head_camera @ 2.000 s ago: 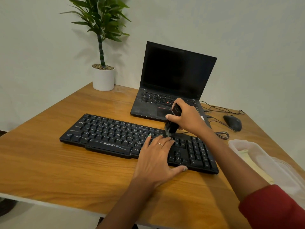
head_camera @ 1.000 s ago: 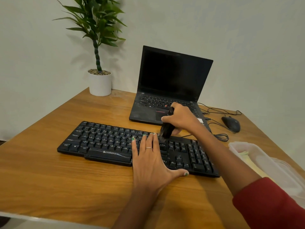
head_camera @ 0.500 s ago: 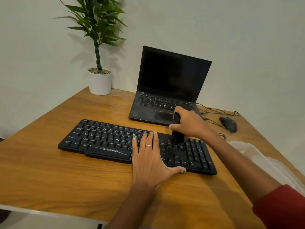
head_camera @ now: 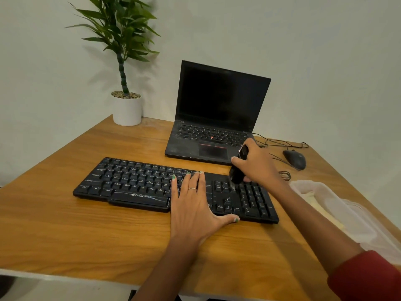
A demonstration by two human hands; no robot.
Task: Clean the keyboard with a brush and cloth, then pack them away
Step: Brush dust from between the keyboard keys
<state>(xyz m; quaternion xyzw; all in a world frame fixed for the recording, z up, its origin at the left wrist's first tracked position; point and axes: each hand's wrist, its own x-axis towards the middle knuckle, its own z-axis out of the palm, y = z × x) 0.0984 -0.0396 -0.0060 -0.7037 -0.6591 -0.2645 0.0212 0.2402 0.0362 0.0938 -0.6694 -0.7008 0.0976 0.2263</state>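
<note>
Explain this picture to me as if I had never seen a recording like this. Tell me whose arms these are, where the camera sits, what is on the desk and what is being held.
There is no machine here. The arms belong to a person wearing a camera on the head, so you look forward and down as that person does.

The left hand lies flat with straight fingers on the black keyboard, steadying it. The right hand grips a small black brush, its bristles down on the keys on the keyboard's right side.

On the wooden desk there are also an open laptop with a dark screen, a potted plant in the far corner, a mouse with its cable, and a clear plastic box at the right edge with something pale inside; I cannot tell what it is.
</note>
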